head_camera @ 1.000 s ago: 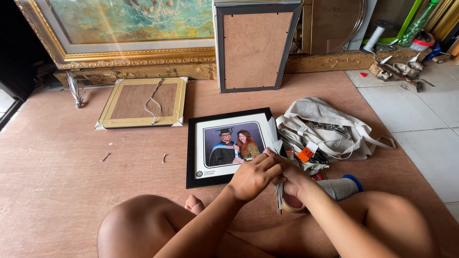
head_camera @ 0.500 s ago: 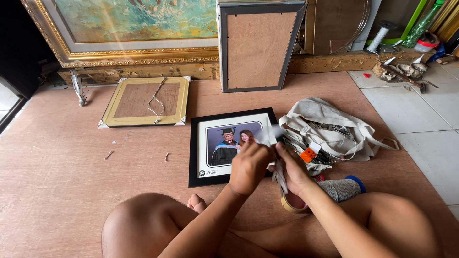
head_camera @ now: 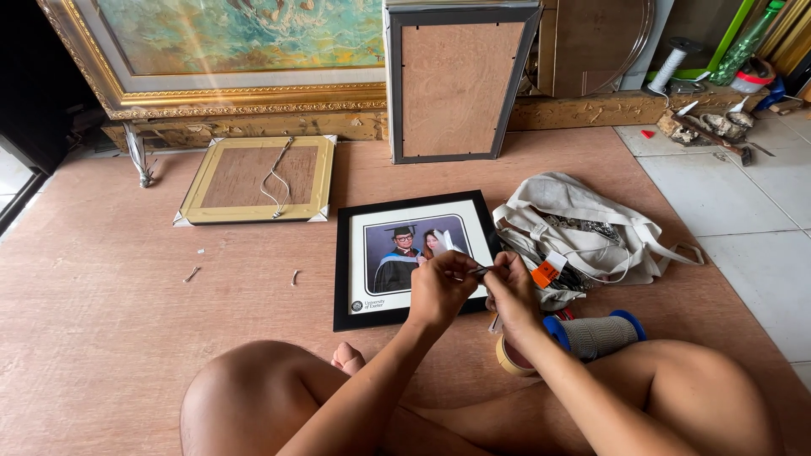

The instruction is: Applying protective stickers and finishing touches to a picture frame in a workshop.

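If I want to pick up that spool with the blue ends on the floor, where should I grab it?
Probably around its grey middle. The spool lies on its side by the person's knee, its blue rims bracketing the narrower wound part. Come down from above with fingers across it; the tape roll crowds its left end.

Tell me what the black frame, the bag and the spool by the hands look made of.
Black frame: probably painted wood or plastic, smooth satin black.
Bag: off-white woven cloth, soft folds and limp straps.
Spool: blue, likely plastic ends, wound with grey cord or wire; which is unclear.
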